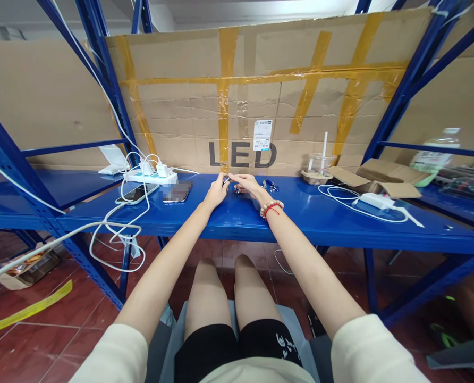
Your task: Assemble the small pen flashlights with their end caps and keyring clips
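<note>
Out over the blue metal shelf, my left hand [217,192] is closed in a pinch around a small dark, shiny piece [226,180], too small to name. Close against it, my right hand [248,184], with a bead bracelet and red cord on the wrist, brings its fingertips to the same piece. Its fingers look pinched together there, though partly hidden. Under the right palm shows another small shiny bit [237,191]. Just right of that hand, several small blue and metal pieces [270,185] lie on the shelf [237,229].
Left of the hands are two phones [178,192], a white power strip [153,176] and looping white cables [135,226]. To the right stand a plastic cup with a straw [320,164], an opened cardboard box [388,173] and a white adapter [376,200]. A tall cardboard sheet [181,117] closes the back.
</note>
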Tool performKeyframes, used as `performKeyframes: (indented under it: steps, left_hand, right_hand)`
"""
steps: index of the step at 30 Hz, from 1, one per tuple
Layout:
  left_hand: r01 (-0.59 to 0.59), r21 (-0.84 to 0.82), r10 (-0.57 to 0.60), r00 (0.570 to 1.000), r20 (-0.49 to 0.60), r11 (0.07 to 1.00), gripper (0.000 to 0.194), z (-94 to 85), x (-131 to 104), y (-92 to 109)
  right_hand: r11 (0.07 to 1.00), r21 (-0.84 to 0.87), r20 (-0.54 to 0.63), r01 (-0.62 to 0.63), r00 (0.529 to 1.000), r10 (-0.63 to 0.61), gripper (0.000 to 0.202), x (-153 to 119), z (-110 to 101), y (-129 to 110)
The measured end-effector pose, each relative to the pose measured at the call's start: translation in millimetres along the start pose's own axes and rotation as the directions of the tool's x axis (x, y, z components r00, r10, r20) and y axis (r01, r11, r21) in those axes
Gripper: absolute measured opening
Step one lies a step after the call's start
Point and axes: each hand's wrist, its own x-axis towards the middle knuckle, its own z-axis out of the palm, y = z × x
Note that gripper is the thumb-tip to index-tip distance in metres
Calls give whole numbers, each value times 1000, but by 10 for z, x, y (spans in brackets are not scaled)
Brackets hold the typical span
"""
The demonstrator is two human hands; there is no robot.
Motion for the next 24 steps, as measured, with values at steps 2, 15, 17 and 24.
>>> performKeyframes:
  steps: [2,15,17,24]
  left_hand:
    - [19,10,-19,1000,4,1000,20,-9,-7,17]
    - [129,146,-135,990,31,981,27,-71,-55,111]
    - [147,174,-155,987,36,974,27,-67,-55,105]
    - [189,237,-190,982,-19,953,25,-45,-43,62]
  right_hand:
    - [1000,-18,7,-6,1000,6,21,-11,2,-14]
    - [997,-82,15,-13,1000,14,24,13,23,40]
    - [996,-86,45,-18,999,22,25,21,15,53]
    - [991,-136,27,14,1000,-10,23,38,16,76]
